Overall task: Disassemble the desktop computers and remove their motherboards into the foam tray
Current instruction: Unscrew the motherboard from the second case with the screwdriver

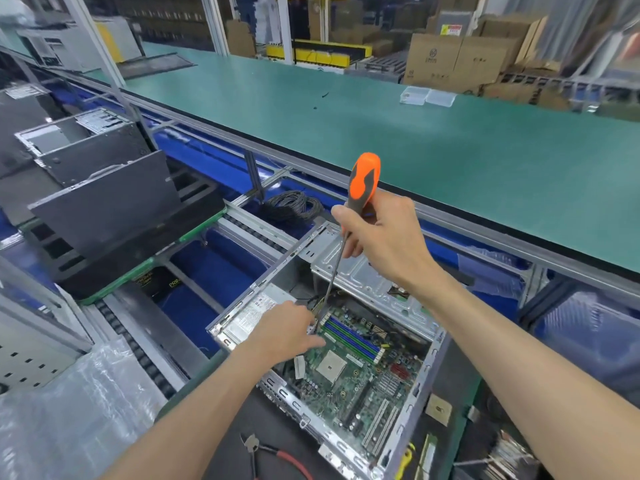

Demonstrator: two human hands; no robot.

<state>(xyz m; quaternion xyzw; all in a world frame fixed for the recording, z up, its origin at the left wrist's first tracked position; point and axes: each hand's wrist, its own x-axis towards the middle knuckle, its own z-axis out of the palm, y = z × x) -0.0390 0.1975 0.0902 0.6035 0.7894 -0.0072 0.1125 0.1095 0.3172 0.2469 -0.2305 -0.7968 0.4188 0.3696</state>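
An open desktop computer case [420,407] lies on its side in front of me, its green motherboard [360,372] still inside. My right hand [377,233] grips an orange-and-grey screwdriver [362,183]; the long shaft slants down to the board's far-left corner beside the blue memory slots [353,336]. My left hand [291,329] reaches into the case at that same corner, its fingers curled at the shaft's tip. What the fingers pinch is hidden. The silver power supply [252,311] sits just left of that hand.
Black foam trays [114,244] and other dark computer cases [90,157] stand on the roller conveyor at left. Red-handled cutters [273,453] lie on the mat near the case. A coil of black cable [291,206] rests behind the case. A green bench [415,140] stretches beyond.
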